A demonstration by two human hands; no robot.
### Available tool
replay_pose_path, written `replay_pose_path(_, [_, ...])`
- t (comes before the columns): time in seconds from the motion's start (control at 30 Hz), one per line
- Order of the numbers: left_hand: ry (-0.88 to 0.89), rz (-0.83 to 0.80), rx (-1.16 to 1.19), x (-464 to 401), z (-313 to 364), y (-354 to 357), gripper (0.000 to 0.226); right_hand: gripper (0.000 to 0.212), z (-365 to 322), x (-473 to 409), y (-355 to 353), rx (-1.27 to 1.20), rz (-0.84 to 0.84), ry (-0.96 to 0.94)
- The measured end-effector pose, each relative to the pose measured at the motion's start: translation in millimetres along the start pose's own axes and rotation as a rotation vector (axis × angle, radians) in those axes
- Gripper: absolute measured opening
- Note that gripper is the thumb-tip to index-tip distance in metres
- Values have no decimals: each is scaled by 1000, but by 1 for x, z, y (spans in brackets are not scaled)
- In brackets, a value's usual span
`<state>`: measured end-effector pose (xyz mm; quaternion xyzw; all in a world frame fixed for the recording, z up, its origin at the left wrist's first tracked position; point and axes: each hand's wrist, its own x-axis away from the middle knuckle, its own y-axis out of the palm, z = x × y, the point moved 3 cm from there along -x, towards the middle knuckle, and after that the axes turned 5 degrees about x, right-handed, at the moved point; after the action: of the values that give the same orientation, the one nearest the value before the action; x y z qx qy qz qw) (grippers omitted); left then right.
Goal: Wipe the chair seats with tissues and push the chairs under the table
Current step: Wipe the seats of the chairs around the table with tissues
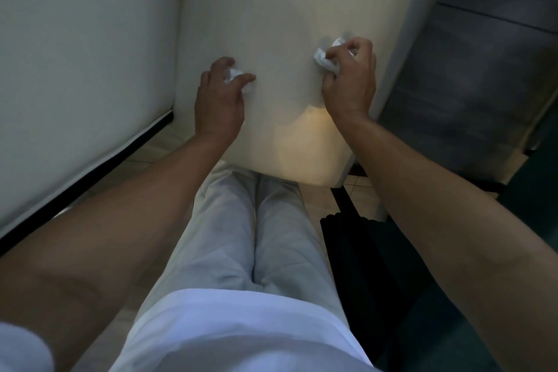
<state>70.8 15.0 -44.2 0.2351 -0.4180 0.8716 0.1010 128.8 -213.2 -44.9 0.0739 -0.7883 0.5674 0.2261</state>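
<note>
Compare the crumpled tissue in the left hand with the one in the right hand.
The crumpled white tissue in the left hand is mostly hidden under the fingers of the left hand, while the crumpled white tissue in the right hand sticks out past the fingertips of the right hand. The left wad looks smaller than the right. The left one sits nearer the person. Both are pressed on the cream upholstered chair seat.

Dim, grainy view with a cool cast. A warm glow pools on the near edge of the seat (302,136). Soft shadows sit beside both hands. Edges bow; far right is murky, blurred.
</note>
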Motion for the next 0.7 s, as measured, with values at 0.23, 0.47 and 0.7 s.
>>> replay_pose_path(0.23, [-6,-14,97,0,9,-9,41,29,-4,3,-6,-63,-113,94])
replay_pose_path(0.47, [-10,7,128,-1,20,-32,48,22,-9,17,-26,-268,-216,228])
replay_pose_path(0.7, [-38,123,189,13,70,-70,45,14,-15,38,-75,-394,-141,201])
